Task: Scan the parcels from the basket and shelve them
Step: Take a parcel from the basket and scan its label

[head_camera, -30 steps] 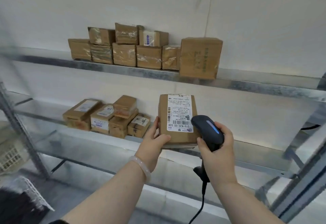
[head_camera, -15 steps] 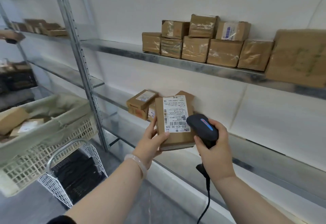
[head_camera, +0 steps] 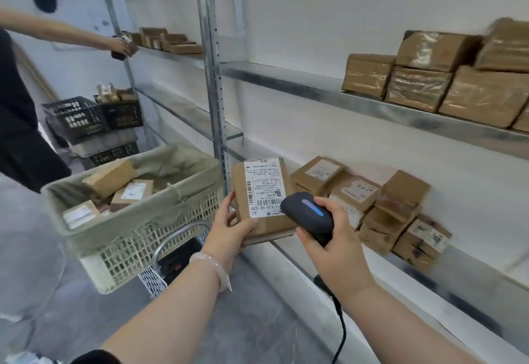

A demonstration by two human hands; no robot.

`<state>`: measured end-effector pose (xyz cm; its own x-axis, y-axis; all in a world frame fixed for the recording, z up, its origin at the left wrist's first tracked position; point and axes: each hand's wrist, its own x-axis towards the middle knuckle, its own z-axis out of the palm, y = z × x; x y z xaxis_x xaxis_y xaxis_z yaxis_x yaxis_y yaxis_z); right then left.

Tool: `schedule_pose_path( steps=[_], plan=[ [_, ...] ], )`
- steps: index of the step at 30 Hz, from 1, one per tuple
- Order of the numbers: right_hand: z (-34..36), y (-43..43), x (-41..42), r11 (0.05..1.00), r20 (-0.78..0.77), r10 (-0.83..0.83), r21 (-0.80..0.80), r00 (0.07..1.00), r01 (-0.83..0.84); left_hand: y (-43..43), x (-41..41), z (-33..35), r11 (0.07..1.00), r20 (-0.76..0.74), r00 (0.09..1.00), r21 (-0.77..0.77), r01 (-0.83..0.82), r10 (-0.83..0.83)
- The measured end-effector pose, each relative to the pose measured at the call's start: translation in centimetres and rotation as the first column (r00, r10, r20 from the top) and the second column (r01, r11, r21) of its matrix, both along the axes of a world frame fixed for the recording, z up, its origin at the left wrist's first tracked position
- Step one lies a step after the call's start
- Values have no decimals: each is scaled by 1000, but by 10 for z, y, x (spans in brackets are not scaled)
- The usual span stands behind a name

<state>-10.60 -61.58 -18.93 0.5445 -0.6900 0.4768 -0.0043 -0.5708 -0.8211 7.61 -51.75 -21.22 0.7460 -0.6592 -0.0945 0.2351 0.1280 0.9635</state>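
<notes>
Left hand [head_camera: 229, 227] grips parcel [head_camera: 262, 197] | right hand [head_camera: 332, 244] grips scanner [head_camera: 307, 216]

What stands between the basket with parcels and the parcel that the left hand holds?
In the head view, only the upright metal shelf post shows between the basket and the held parcel.

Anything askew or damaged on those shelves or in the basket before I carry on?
Mostly fine. The lower-shelf stack is jumbled, boxes tilted at mixed angles rather than squared up. Parcels in the basket lie loose. The held parcel looks intact.
</notes>
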Motion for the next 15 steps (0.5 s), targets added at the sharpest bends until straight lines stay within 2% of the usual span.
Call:
schedule_pose_path(
  steps=[5,15],
  plan=[
    [2,26,61,997,-59,74,-6,996,-75,26,60,-8,998,16,998,-7,-66,66],
    [13,60,131,977,-147,206,93,967,-194,69,141,-17,974,17,974,8,-225,225]
  ],
)
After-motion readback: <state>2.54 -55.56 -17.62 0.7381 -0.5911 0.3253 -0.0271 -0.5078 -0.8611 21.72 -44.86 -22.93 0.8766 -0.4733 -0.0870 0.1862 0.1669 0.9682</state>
